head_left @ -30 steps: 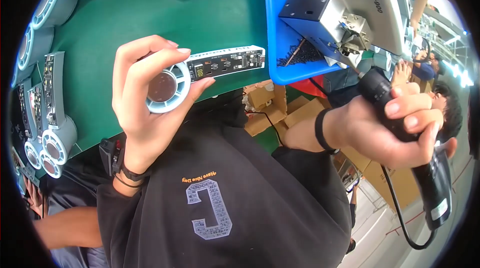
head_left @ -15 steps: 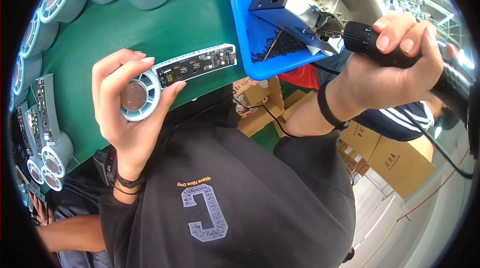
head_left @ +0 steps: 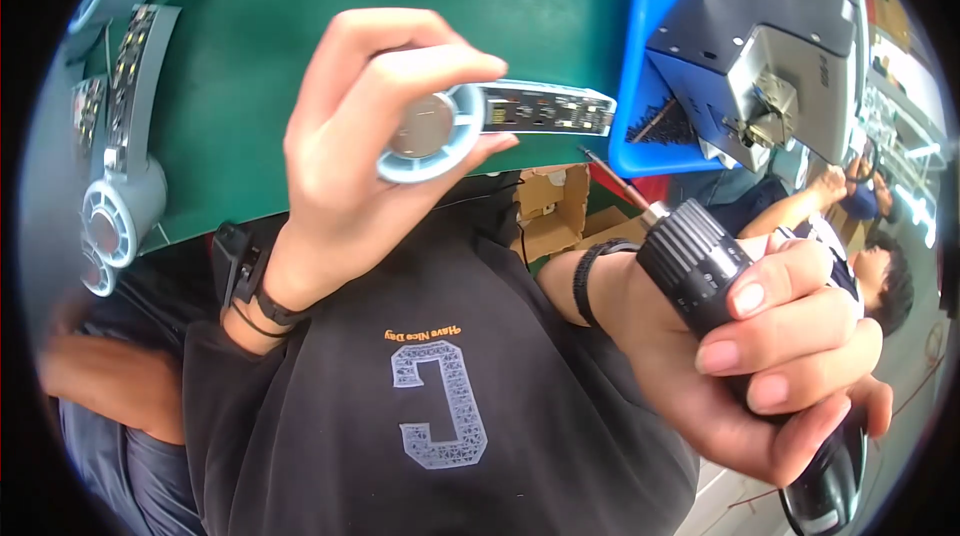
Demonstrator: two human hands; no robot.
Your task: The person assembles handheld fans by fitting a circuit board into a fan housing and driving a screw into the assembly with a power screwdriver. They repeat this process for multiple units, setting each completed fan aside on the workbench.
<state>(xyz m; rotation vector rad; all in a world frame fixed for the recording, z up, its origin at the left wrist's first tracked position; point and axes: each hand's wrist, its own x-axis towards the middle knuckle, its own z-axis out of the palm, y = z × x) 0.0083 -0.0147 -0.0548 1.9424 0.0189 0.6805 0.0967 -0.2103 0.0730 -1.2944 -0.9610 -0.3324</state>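
Observation:
My left hand (head_left: 345, 151) is closed round the round head of a light blue handheld fan housing (head_left: 466, 141), holding it above the green table. Its spoked ring surrounds a brown-grey disc, and a black circuit board (head_left: 550, 113) lies along the handle, pointing right. Wrapped in my right hand (head_left: 790, 336) is a black electric screwdriver (head_left: 695, 256). The screwdriver's bit (head_left: 622, 182) points up and left, its tip just below the handle's far end and apart from it. Whether a screw sits on that tip is too small to tell.
A metal screw feeder (head_left: 740, 36) stands in a blue tray (head_left: 628, 86) with loose dark screws (head_left: 665, 126). More fan housings (head_left: 125, 211) with boards are at the left table edge (head_left: 225, 221). Another person's arm (head_left: 115, 386) is at lower left. Cardboard boxes (head_left: 555, 201) stand below the table.
The screwdriver has come away from the screw feeder, down and left, its bit now showing near the housing. My left hand has turned the fan housing, its handle now nearly level. The view has shifted.

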